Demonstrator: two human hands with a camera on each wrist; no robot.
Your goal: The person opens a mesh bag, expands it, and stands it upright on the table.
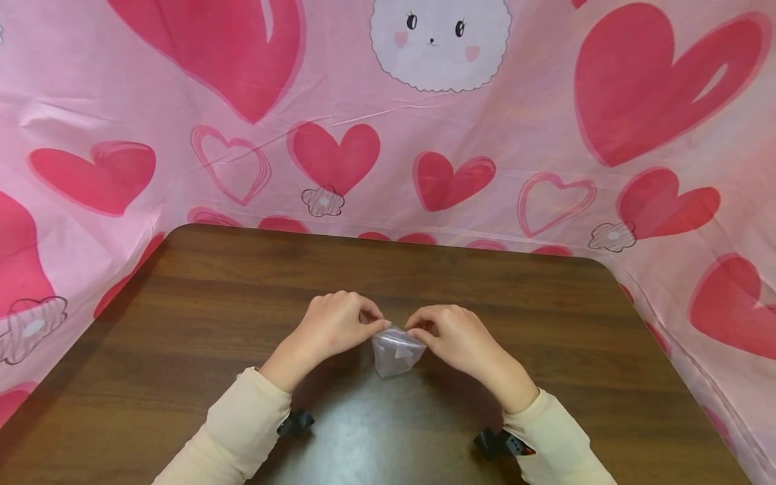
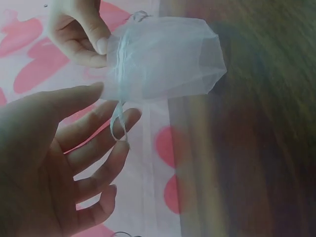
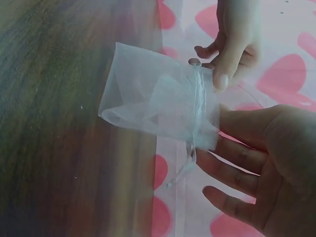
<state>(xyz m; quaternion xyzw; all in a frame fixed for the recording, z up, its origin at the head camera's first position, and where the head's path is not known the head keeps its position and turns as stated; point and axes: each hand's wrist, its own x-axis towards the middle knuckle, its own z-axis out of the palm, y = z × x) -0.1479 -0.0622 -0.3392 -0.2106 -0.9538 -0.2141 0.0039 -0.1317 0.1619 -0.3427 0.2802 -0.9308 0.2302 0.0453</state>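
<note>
A small sheer white organza drawstring pouch [image 1: 397, 360] hangs mouth-up between the two hands, close over the table. The left hand [image 1: 336, 325] pinches one top corner of its rim between thumb and index finger. At the opposite corner the right hand [image 1: 459, 338] pinches the rim the same way. In the left wrist view, the pouch [image 2: 170, 59] has a gathered ribbon band below its mouth, and a cord loop hangs by the left hand's fingers [image 2: 96, 143]. In the right wrist view, a folded pale layer shows through the pouch [image 3: 148, 94], and a ribbon end [image 3: 183, 172] dangles beside the right hand.
A dark brown wood-grain table [image 1: 212, 323] with rounded corners lies beneath the hands. Behind it and along both sides hangs a pink cloth [image 1: 394, 108] printed with hearts. Black wrist straps with small devices [image 1: 297, 422] sit by both cream sleeves [image 1: 242, 421].
</note>
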